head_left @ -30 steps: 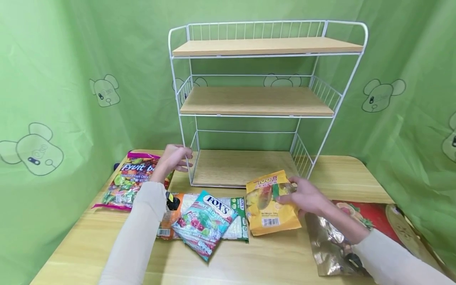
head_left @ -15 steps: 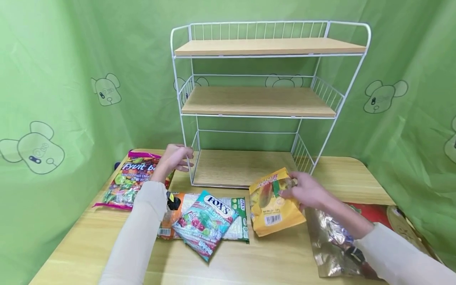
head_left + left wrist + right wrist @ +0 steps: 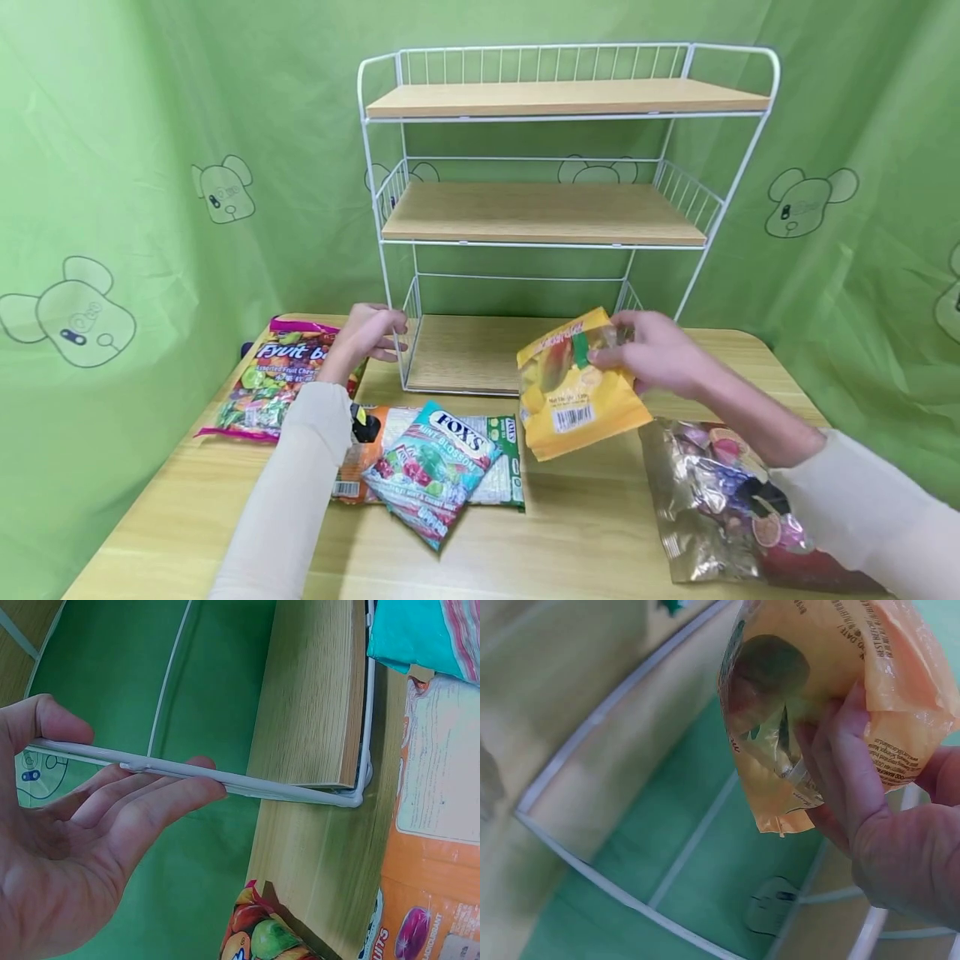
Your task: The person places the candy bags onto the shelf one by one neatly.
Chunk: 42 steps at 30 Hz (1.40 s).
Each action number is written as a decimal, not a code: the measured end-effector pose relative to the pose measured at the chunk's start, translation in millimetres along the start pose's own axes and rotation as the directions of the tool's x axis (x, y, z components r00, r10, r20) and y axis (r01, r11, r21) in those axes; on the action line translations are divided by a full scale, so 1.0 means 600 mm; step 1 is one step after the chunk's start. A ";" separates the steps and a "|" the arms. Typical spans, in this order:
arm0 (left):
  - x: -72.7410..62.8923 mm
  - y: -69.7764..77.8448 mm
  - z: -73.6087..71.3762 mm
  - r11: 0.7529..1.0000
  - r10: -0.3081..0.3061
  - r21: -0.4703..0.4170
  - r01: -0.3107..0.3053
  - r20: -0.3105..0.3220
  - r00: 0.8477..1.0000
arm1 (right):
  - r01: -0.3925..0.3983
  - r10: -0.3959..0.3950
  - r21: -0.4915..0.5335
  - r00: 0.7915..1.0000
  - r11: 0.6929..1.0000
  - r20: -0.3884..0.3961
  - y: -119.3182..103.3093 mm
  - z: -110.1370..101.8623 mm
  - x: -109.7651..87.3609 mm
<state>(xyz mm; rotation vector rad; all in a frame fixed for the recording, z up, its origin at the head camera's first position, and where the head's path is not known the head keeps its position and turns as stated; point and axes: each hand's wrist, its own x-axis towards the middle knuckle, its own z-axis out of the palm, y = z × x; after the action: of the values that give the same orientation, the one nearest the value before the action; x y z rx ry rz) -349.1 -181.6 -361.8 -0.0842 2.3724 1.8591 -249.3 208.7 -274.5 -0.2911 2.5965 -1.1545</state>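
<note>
My right hand grips a yellow mango candy bag by its right edge, thumb on the printed front, in front of the bottom shelf. In the right wrist view, its fingers lie across the back of the bag. With thumb and fingers on either side, my left hand holds the front left post of a white wire rack. Below that hand lies a Fyuit chews bag, partly covered by the forearm. A teal Fox's mints bag rests across an orange and green bag.
The rack has three wooden shelves, including the top shelf, middle shelf and bottom shelf. A silvery candy bag lies at the right of the table, under the right forearm. Green cloth hangs around the table.
My right hand has lifted the mango candy bag higher in front of the bottom shelf, tilting it. The silvery bag shows more from under the forearm. My left hand stays on the post.
</note>
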 end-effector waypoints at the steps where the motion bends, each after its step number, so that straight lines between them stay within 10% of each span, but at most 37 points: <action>1: 0.000 -0.001 0.000 1.000 0.001 -0.001 -0.001 0.001 1.000 | 0.004 -0.004 -0.012 1.000 1.000 -0.004 -0.011 -0.007 -0.002; 17: -0.001 -0.002 -0.001 1.000 -0.002 -0.011 0.002 0.003 1.000 | 0.053 -0.054 -0.029 0.998 0.998 -0.028 -0.158 -0.091 -0.027; 32: -0.001 -0.004 0.001 1.000 -0.003 -0.027 0.003 0.009 1.000 | 0.069 -0.052 0.174 0.994 0.982 -0.098 -0.237 -0.147 -0.025; 42: 0.001 -0.005 0.002 1.000 0.001 -0.026 -0.001 0.008 1.000 | 0.091 0.018 0.483 0.976 0.871 -0.216 -0.284 -0.220 -0.001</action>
<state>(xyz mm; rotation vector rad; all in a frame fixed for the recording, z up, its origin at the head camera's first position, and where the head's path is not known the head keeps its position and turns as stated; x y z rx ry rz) -348.9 -181.1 -365.2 -0.0782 2.3442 1.8870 -281.6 187.9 -62.4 -0.1062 2.3546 -1.8978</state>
